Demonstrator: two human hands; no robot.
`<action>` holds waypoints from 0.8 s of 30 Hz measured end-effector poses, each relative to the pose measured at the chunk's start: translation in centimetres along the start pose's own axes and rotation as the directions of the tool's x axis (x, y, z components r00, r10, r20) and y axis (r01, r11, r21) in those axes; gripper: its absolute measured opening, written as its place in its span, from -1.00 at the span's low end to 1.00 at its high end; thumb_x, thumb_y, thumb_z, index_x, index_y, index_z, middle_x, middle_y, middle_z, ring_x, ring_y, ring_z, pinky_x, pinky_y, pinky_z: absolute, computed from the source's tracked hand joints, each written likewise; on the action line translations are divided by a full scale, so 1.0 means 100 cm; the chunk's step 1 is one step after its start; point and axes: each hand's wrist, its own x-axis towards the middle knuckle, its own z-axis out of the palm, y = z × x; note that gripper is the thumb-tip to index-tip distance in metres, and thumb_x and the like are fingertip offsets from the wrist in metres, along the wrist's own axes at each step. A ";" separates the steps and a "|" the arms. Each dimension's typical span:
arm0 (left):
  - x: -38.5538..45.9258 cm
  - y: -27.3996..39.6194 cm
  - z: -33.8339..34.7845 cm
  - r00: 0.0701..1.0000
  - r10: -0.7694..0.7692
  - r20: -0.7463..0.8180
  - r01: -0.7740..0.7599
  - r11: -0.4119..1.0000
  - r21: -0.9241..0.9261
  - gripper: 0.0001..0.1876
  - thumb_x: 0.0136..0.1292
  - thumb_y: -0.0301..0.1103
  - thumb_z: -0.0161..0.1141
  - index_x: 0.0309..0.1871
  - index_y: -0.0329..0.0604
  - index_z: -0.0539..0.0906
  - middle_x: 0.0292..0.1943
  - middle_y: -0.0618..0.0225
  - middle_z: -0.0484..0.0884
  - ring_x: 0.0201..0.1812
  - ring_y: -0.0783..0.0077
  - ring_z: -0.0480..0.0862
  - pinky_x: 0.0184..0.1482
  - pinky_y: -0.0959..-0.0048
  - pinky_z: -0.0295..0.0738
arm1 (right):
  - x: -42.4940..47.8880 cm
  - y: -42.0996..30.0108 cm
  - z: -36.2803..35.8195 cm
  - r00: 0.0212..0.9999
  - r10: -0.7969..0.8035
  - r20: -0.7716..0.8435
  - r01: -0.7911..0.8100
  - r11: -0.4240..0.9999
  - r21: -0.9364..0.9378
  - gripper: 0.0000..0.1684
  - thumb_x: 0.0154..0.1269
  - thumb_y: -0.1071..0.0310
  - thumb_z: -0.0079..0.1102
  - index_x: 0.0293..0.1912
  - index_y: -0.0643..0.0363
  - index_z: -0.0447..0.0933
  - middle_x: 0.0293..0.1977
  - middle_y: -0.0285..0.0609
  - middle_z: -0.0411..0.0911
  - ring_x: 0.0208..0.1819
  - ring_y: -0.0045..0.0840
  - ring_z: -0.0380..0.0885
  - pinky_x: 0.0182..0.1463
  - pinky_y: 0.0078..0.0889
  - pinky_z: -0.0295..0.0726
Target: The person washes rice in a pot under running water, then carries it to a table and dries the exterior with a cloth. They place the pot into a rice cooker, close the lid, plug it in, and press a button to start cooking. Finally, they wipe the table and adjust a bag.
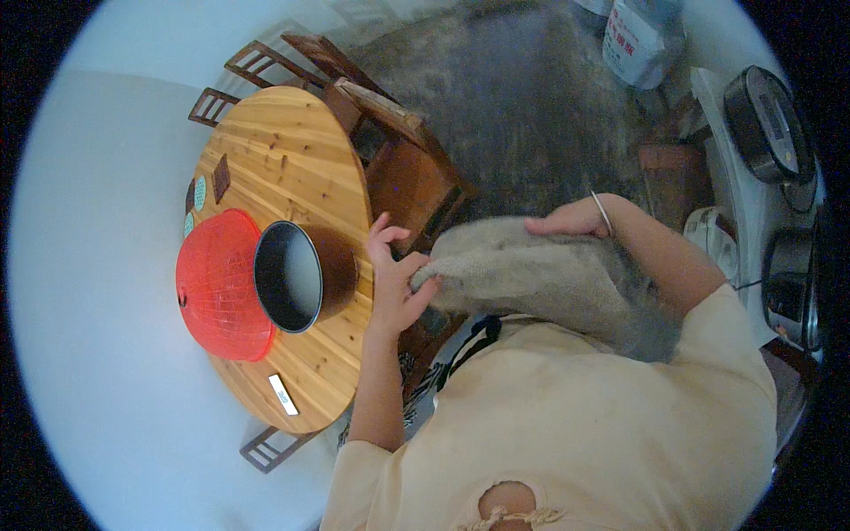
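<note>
A greyish-beige cloth (531, 275), towel-like and partly folded, stretches between my two hands in front of my body. My left hand (398, 282) pinches its left end between thumb and finger, the other fingers spread. On the upper right edge lies my right hand (571, 219), its thumb on top and its fingers hidden by the fabric; a bangle circles that wrist. Left of my left hand, a deep dark round pot (339, 272) stands on the round wooden table (305, 166), its inside bottom pale. Against the pot is a red mesh food cover (222, 285).
Wooden chairs (412, 179) surround the table. Coasters (221, 178) and a small white object (283, 395) lie on it. At right, a counter (730, 159) holds a black rice cooker (764, 126) and another appliance (790, 289). A white wrapped gas cylinder (637, 50) stands beyond.
</note>
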 end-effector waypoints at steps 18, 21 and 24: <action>-0.139 -0.091 0.025 0.440 -0.852 0.283 0.583 0.031 -0.812 -0.44 0.23 -0.16 0.16 0.21 -0.28 0.31 0.13 0.07 0.40 0.11 0.20 0.46 0.15 0.36 0.33 | 0.097 0.000 0.114 0.975 -0.218 -0.031 0.182 0.718 0.671 -0.42 0.19 0.18 0.17 0.16 0.18 0.31 -0.02 -0.21 0.49 -0.04 -0.48 0.48 0.03 -0.39 0.47; -0.183 -0.091 -0.027 0.425 -0.830 0.360 0.272 -0.262 -0.926 -0.18 0.21 0.00 0.14 0.33 -0.32 -0.01 0.21 -0.14 0.23 0.18 -0.04 0.38 0.20 0.24 0.34 | 0.098 -0.038 0.101 0.961 -0.177 -0.213 0.276 0.531 0.802 -0.41 0.19 0.16 0.14 0.17 0.20 0.30 0.00 -0.17 0.48 -0.01 -0.45 0.48 0.06 -0.34 0.46; -0.196 -0.101 -0.083 0.264 -0.909 0.322 0.056 -0.319 -0.946 -0.01 0.16 0.12 0.14 0.34 -0.34 -0.20 0.24 -0.26 0.11 0.19 -0.20 0.34 0.18 0.18 0.37 | 0.124 -0.092 0.065 0.916 -0.241 -0.322 0.401 0.600 0.692 -0.40 0.23 0.06 0.08 0.16 0.21 0.31 -0.01 -0.16 0.48 -0.03 -0.46 0.49 0.07 -0.34 0.45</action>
